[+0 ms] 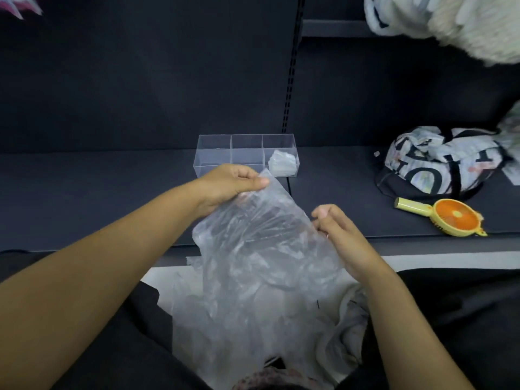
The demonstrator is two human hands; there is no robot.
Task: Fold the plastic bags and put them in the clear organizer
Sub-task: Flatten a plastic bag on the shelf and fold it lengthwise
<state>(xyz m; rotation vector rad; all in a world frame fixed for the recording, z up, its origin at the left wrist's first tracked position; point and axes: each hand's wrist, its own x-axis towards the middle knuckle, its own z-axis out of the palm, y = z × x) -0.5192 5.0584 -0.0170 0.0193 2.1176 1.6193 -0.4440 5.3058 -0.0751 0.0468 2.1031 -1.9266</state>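
The left hand (pixel 239 184) pinched the far corner of a clear plastic bag (pixel 261 249), the right hand (pixel 334 229) its right edge, held above the lap. Thin, limp and probably slippery, it wanted gripping at the corners. Beyond, the clear organizer (pixel 213 153) on the shelf (pixel 112 198) held one folded bag (pixel 282 166) in its right compartment.

I see my left hand (pixel 233 184) pinching the top corner of a crinkled clear plastic bag (pixel 261 243), while my right hand (pixel 334 232) grips its edge at 3 o'clock. At 12 o'clock on the dark shelf (pixel 112 198) stands a clear three-compartment acrylic organizer (pixel 213 153), with a folded clear bag (pixel 282 164) in its right compartment. At 2 o'clock a yellow-and-orange handheld fan (pixel 453 218) lies near a white printed fabric bag (pixel 439 161).
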